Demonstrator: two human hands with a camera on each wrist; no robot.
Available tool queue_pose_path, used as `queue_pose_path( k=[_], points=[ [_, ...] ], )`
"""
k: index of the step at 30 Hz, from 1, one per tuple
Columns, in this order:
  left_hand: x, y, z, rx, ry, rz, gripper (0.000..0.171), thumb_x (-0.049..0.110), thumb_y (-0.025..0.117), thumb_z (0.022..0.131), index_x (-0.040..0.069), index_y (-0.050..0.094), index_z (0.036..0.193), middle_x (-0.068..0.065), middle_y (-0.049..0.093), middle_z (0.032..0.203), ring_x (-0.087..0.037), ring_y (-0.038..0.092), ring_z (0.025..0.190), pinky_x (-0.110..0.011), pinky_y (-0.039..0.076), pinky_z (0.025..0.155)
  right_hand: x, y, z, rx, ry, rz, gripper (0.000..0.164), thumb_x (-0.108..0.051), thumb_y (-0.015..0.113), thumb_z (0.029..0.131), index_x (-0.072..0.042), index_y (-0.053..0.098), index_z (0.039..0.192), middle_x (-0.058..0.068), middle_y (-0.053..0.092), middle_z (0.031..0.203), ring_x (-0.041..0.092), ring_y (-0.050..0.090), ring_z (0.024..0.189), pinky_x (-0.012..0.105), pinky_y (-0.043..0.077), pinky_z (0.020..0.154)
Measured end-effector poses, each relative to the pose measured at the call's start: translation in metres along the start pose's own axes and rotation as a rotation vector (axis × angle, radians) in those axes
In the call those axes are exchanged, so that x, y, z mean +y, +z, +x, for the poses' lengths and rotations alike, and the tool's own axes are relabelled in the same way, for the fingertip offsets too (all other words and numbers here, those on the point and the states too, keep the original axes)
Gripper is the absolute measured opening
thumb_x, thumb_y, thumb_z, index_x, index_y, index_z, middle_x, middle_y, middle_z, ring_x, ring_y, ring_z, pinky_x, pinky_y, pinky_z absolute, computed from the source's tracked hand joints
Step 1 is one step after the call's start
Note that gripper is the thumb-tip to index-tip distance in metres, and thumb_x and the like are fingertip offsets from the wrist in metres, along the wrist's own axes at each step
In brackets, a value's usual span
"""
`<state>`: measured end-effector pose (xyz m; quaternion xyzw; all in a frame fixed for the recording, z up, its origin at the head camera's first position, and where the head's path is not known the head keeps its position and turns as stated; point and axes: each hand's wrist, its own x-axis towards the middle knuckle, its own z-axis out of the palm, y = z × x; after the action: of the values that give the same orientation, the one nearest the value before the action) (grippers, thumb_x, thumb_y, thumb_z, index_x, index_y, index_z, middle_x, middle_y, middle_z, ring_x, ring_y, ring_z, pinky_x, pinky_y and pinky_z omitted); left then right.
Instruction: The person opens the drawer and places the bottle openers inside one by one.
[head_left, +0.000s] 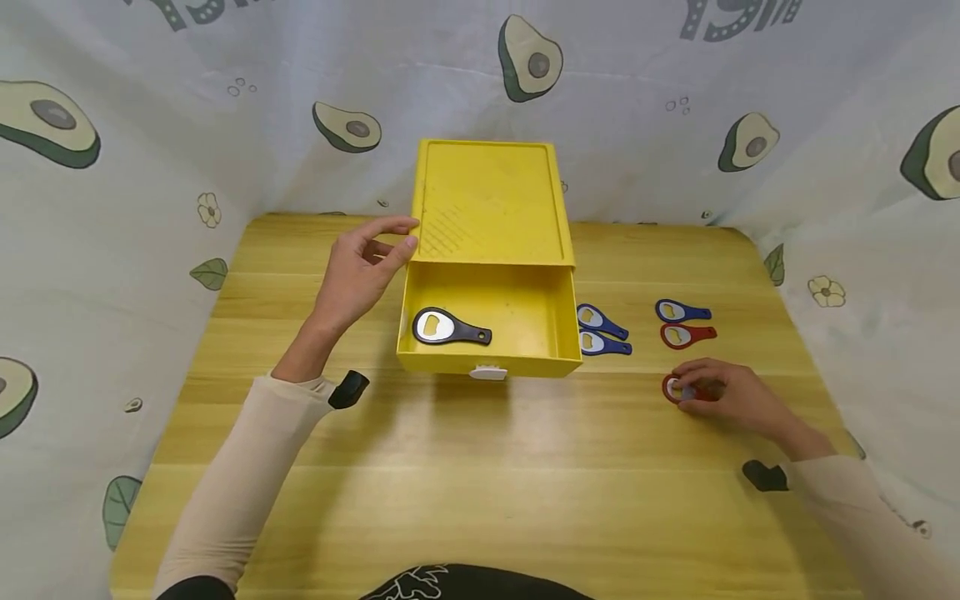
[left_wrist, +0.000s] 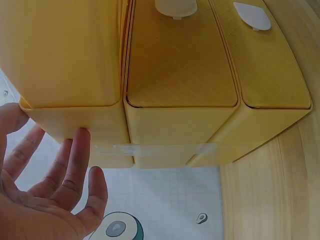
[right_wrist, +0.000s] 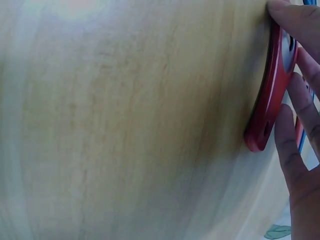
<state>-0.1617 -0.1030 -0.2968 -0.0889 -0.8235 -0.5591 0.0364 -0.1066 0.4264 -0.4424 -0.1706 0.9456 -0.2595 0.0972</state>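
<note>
My left hand [head_left: 362, 265] rests its fingertips against the left side of a yellow drawer box [head_left: 491, 200], fingers fairly straight in the left wrist view. The top drawer [head_left: 525, 312] is pulled out, with a black bottle opener [head_left: 452, 327] lying inside at the left. Over at the right, my right hand [head_left: 723, 392] pinches a red bottle opener [right_wrist: 270, 95] between thumb and fingers, low over the table. Just beyond that hand lie another red bottle opener [head_left: 687, 336] and a blue one [head_left: 682, 312], side by side.
Two blue bottle openers [head_left: 603, 343] lie by the drawer's right side, partly hidden by it. The wooden table [head_left: 465, 492] runs back to an avocado-print cloth [head_left: 442, 75]. In the left wrist view, the box has further closed drawers [left_wrist: 275, 55] with white handles.
</note>
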Motion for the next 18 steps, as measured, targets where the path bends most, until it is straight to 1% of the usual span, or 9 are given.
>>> queue_pose_path(
  k=[3,8,13,18],
  points=[
    [0.0,0.0,0.0,-0.01,0.001,0.003,0.033,0.021,0.058,0.093,0.009,0.06,0.124,-0.012,0.059,0.123,-0.027,0.063,0.098,-0.031,0.048,0.08,0.001,0.004,-0.002,0.032,-0.029,-0.055,0.023,-0.024,0.082,0.071,-0.019,0.074,0.093,0.005,0.065,0.111,-0.016,0.045,0.098,0.001,0.039,0.076],
    [0.0,0.0,-0.001,-0.012,0.005,0.002,0.033,0.021,0.058,0.093,0.009,0.061,0.123,-0.01,0.06,0.123,-0.027,0.063,0.098,-0.03,0.049,0.08,0.002,0.007,-0.001,0.063,-0.06,-0.125,0.023,-0.024,0.083,0.069,-0.022,0.074,0.09,0.0,0.066,0.107,-0.008,0.048,0.098,-0.002,0.033,0.079],
    [-0.001,-0.001,-0.002,-0.009,0.003,-0.012,0.033,0.021,0.059,0.093,0.009,0.06,0.124,-0.01,0.06,0.123,-0.027,0.063,0.099,-0.03,0.048,0.08,-0.002,0.004,0.004,0.085,-0.106,-0.162,0.021,-0.022,0.084,0.068,-0.025,0.074,0.086,-0.002,0.066,0.103,0.0,0.053,0.094,0.0,0.032,0.081],
    [-0.001,-0.002,-0.001,-0.018,0.013,-0.007,0.033,0.02,0.058,0.093,0.008,0.06,0.123,-0.009,0.059,0.125,-0.026,0.063,0.099,-0.029,0.049,0.077,-0.015,-0.005,0.009,0.129,-0.139,-0.154,0.02,-0.019,0.085,0.066,-0.024,0.076,0.084,-0.002,0.066,0.101,-0.003,0.053,0.092,0.004,0.037,0.076]
  ],
)
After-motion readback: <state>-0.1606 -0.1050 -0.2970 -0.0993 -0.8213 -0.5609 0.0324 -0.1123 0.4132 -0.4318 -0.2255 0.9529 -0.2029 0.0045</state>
